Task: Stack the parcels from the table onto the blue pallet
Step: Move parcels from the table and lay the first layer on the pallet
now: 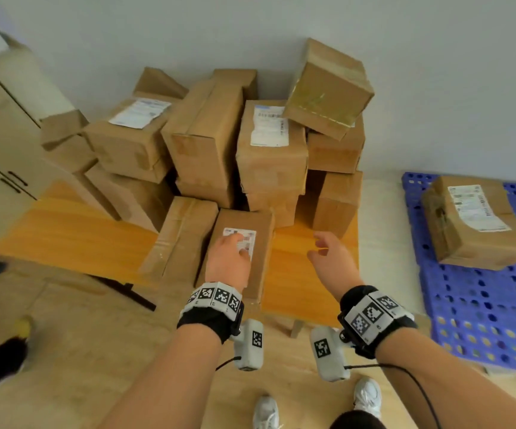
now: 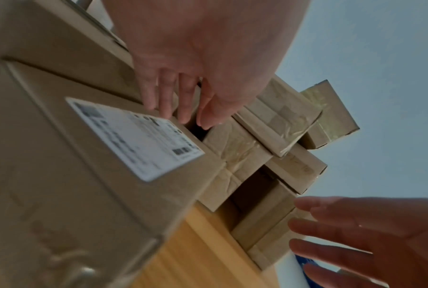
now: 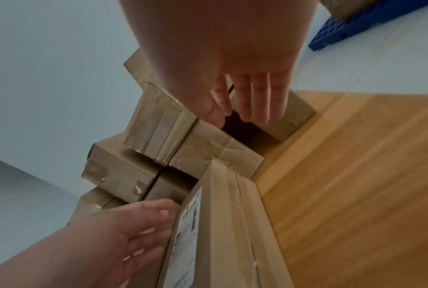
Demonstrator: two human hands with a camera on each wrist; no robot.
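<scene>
A labelled parcel is seen lying flat at the near edge of the wooden table, in front of the heap of stacked parcels. The left hand is spread over the parcel's top, its fingers straight and reaching toward the far end past the white label; whether they press on the cardboard cannot be told. The right hand is held just to the right of this parcel, above bare table, fingers loose and apart, nothing gripped. Well to the right of the labelled parcel, the blue pallet is laid on the floor, with one parcel already resting on it.
</scene>
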